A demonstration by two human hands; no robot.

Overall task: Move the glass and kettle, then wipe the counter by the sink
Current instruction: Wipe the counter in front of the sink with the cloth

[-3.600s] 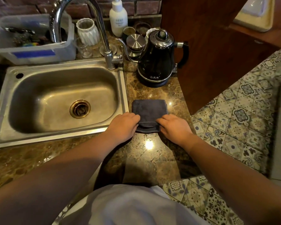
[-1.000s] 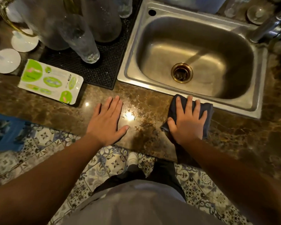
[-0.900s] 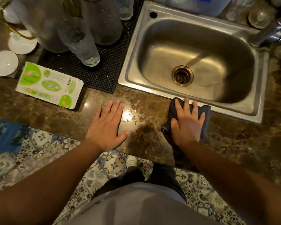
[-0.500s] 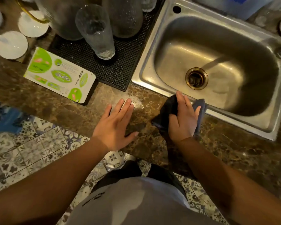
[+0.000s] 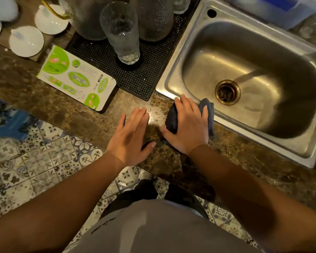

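So, quick rundown of the spot, working outward from the stainless steel sink (image 5: pixel 171 83):

1. Nearest me, the left hand (image 5: pixel 130 136) is spread flat, palm down on the brown marbled stone counter (image 5: pixel 66 114), off the sink's front-left corner, holding nothing.
2. Just beside it on the sink side, the right hand (image 5: pixel 188 128) is curled loosely over a bunched dark grey-blue cloth (image 5: pixel 207 106), pressing it down right at the sink's front rim. Fingers point toward the basin, forearm angled in from the right.
3. Risks as I see them: the cloth is wadded instead of flat, so it'd probably smear the wet shine near the sink corner, not lift it. It also overhangs the rim a bit, so a push could slide it into the basin.
4. Past the sink's left edge there's a black rubber drying mat (image 5: pixel 140 79) with a tall textured clear glass (image 5: pixel 121 31) standing on it. A wide sweep that way could catch the mat edge and rattle the glassware.
5. Further left of the sink, a green-and-white cardboard box (image 5: pixel 75 79) lies flat, easy to dampen.
6. The kettle isn't in view.
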